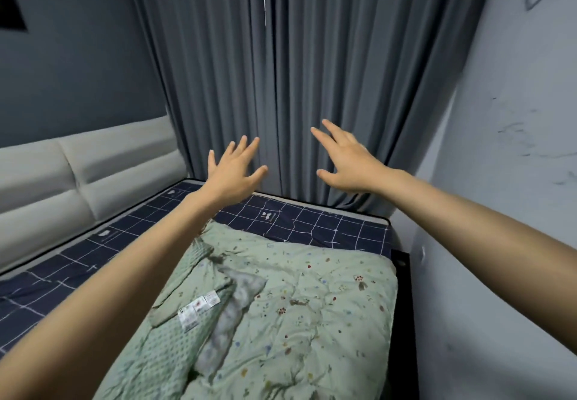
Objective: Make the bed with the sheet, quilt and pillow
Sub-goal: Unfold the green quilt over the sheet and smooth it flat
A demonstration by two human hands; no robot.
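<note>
Left hand: the left hand [234, 166] is stretched forward above the far edge of the bed, fingers straight and spread, palm down, holding nothing.
Right hand: the right hand [346, 162] reaches out beside it, a gap between the two, fingers splayed and relaxed, also empty.
Quilt: the pale green quilt [281, 306] with small flower prints lies folded and rumpled on the right half of the bed, reaching its right edge; a dotted green underside and a white care label [198, 309] show on its left side, near the left forearm.
Sheet: the dark navy sheet [312, 221] with white grid lines covers the mattress, bare along the far edge and the left side.
Pillow: cannot be told apart in this view.
Headboard: a padded white headboard [78, 174] runs along the bed's left edge.
Curtain: grey pleated curtains [312, 71] hang behind the far edge, just beyond both hands.
Wall: a pale wall [515, 181] stands right of the bed.
</note>
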